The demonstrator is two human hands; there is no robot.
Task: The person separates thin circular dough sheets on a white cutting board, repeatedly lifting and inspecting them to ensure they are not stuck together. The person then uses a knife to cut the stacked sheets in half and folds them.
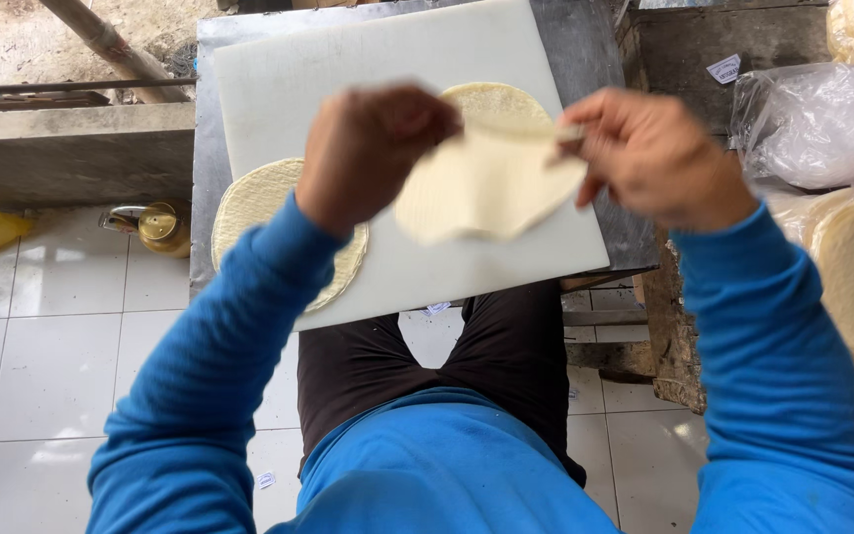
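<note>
Both hands pinch one thin pale dough round [486,188] by its upper edge, left hand [373,153] and right hand [649,148] at opposite ends; it hangs just above the white cutting board [279,89]; it sags, so likely light, soft and easily torn; best held at the rim; two more rounds [254,203] lie on the board.

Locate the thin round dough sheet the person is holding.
The dough sheet hangs between the left hand and right hand, above the white cutting board.

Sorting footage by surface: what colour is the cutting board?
White cutting board, clearest in the head view.
</note>
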